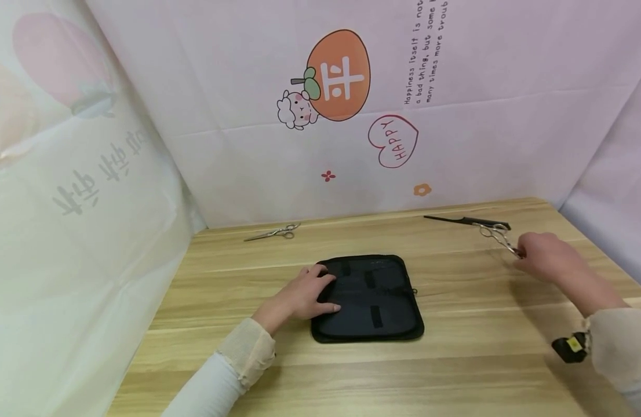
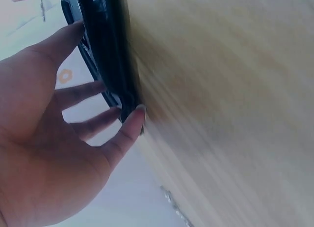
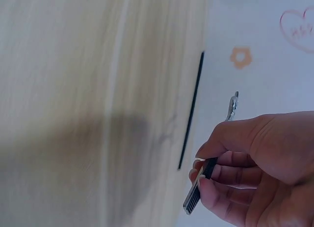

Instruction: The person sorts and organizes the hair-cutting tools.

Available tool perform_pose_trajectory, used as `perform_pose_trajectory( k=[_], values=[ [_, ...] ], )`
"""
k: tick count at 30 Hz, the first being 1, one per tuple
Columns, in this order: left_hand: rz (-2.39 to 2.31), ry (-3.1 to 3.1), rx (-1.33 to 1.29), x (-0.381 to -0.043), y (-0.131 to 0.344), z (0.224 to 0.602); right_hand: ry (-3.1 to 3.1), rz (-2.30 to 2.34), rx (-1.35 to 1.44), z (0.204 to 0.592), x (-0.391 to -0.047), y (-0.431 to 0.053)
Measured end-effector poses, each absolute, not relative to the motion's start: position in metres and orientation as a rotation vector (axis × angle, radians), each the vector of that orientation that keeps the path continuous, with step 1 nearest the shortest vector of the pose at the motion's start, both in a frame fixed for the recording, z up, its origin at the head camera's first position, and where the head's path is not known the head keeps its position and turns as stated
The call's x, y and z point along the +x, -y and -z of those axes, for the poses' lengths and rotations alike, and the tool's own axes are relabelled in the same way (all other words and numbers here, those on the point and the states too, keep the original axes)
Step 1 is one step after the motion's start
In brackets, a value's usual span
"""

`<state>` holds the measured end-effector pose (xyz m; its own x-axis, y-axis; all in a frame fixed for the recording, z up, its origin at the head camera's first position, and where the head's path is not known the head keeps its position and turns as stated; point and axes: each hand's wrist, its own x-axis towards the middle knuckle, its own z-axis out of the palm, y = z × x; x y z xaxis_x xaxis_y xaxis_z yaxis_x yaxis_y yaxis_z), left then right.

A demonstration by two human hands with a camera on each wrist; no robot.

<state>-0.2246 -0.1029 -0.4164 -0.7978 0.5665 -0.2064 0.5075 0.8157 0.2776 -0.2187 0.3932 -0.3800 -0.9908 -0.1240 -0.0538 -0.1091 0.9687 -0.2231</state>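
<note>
A black square case (image 1: 357,295) lies open and flat on the wooden table, with dark strap patches across its inside. My left hand (image 1: 306,292) rests on its left part, fingers spread. In the left wrist view its little finger (image 2: 128,129) touches the edge of the case, close to the tabletop. Raised over the table's right side, my right hand (image 1: 547,255) grips a pair of thinning scissors (image 1: 494,233) by the blade end. The finger rings point away from the hand, and the toothed blade (image 3: 194,197) pokes out below the fingers in the right wrist view.
A black tail comb (image 1: 487,222) lies near the back right edge, just beyond the held scissors. Another pair of silver scissors (image 1: 276,233) lies at the back left. Printed cloth (image 1: 247,162) hangs behind the table and along its sides.
</note>
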Motion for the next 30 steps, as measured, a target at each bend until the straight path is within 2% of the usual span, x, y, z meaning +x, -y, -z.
perform_pose_trajectory(
  k=[12, 19, 30],
  values=[
    [-0.299, -2.652, 0.891, -0.225, 0.114, 0.417, -3.118, 0.331, -0.538, 0.368, -0.219, -0.319],
    [-0.308, -2.66, 0.881, -0.225, 0.113, 0.416, -3.067, 0.377, -0.638, 0.364, -0.211, -0.276],
    [-0.334, -2.677, 0.839, -0.225, 0.111, 0.419, -3.046, 0.33, -0.864, 0.364, -0.208, -0.24]
  ],
)
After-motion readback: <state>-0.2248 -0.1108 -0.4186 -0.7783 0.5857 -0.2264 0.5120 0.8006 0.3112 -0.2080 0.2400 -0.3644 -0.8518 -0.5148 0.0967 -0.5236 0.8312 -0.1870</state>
